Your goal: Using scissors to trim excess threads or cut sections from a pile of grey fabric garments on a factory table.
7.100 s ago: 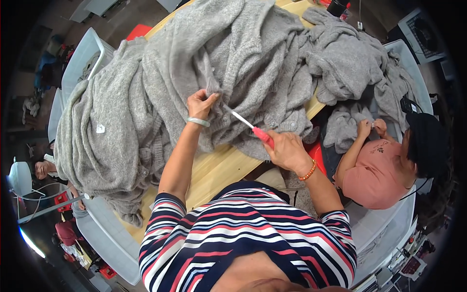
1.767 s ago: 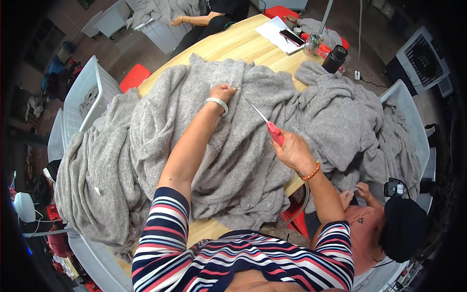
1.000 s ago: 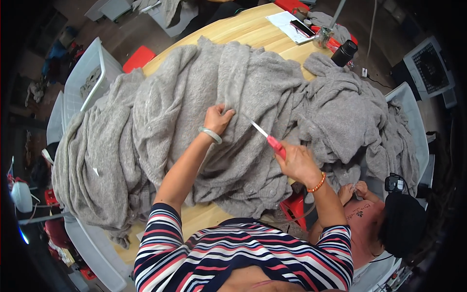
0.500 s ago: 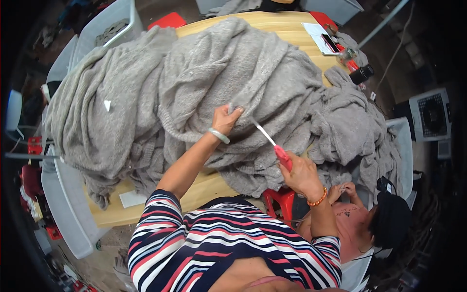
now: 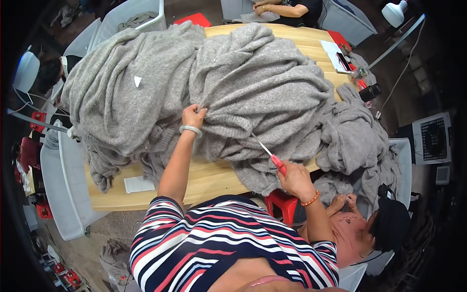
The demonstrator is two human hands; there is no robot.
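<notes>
A big heap of grey knitted fabric [image 5: 265,80] lies bunched across the wooden table. At its near middle, my left hand [image 5: 193,118] is closed, pinching a fold that draws creases toward it. My right hand [image 5: 297,182] wraps around the red handle of a slim tool [image 5: 278,163] with a narrow pale metal shaft. That shaft points up and left, its tip close to or touching a ribbed edge of the fabric. Exactly what kind of tip it has is too small to make out.
A seated co-worker in a black cap [image 5: 391,216] handles grey knit at the lower right, beside a red stool [image 5: 282,204]. Another person [image 5: 292,10] sits across the wooden table [image 5: 214,182]. A dark bottle [image 5: 370,92] and white papers [image 5: 333,54] lie at the right.
My left hand has shifted left, drawing the knit into stretched creases. My right hand keeps its hold on the red-handled tool. The whole view has shifted somewhat.
</notes>
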